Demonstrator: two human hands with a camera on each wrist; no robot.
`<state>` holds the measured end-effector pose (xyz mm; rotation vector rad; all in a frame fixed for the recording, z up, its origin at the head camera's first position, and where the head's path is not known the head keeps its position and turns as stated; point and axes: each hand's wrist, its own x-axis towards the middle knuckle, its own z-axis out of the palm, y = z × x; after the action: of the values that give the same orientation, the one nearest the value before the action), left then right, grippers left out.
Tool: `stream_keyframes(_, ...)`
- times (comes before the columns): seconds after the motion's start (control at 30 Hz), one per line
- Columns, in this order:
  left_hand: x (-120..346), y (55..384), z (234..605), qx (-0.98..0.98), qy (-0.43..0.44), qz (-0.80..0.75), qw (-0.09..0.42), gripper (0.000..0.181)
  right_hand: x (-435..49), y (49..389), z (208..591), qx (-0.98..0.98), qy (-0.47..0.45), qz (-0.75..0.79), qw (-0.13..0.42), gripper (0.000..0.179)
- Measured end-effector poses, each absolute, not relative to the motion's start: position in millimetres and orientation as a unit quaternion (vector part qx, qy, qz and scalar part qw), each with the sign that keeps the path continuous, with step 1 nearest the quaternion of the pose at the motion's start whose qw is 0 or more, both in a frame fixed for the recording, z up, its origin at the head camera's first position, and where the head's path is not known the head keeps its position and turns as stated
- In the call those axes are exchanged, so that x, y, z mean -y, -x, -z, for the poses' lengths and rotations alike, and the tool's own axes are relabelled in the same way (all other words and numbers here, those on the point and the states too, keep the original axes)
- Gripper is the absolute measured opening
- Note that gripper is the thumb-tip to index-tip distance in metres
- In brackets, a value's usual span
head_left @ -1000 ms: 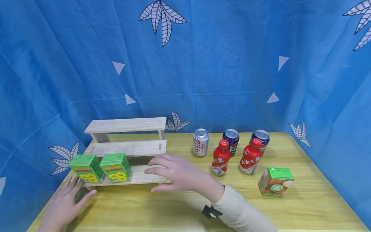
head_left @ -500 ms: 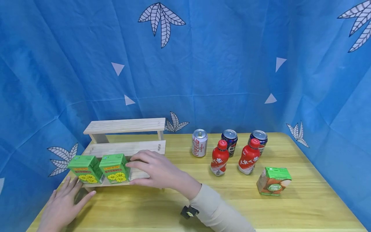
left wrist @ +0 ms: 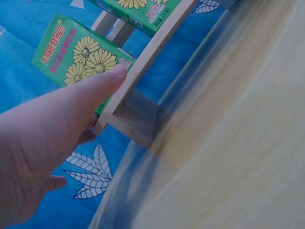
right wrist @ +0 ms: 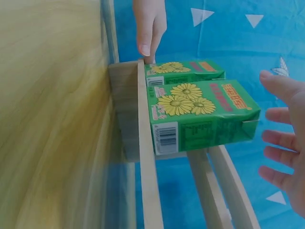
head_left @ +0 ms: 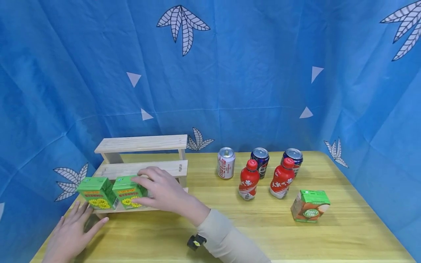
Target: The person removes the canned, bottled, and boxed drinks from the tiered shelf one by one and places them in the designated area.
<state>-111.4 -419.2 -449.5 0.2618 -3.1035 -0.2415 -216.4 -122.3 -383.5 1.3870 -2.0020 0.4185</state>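
Note:
Two green drink cartons with yellow flowers stand side by side on the lowest tier of a wooden stepped rack: a left carton and a right carton. My left hand is at the rack's left end, fingers extended; in the left wrist view its thumb lies by the lower corner of the left carton. My right hand overlaps the right carton in the head view. The right wrist view shows its fingers spread, a gap away from that carton's top.
Right of the rack stand a silver cola can, two dark blue cans and two red bottles. A brown and green carton stands near the table's right side. A blue curtain closes off the back.
My right hand has moved left along the rack, from over the lowest tier's bare right part to the right carton. The left hand and both green cartons stay in place.

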Motion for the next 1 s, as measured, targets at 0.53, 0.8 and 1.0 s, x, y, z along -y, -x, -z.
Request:
stream_keyframes(0.53, 421.3, 112.6, 450.0, 0.994, -0.077, 0.079, 0.008, 0.098, 162.0, 216.5, 391.3, 0.85, -0.441, -0.114, 0.264, 0.07)
stream_keyframes(0.8, 421.2, 112.3, 449.5, 0.994, -0.074, 0.075, 0.017, 0.097, 170.1, 217.3, 393.7, 0.851, -0.426, -0.122, 0.281, 0.066)
stream_keyframes(1.0, 421.1, 111.6, 450.3, 0.994, -0.067, 0.078, 0.018, 0.095, 171.0, 218.3, 395.5, 0.846, -0.431, -0.131, 0.284, 0.062)
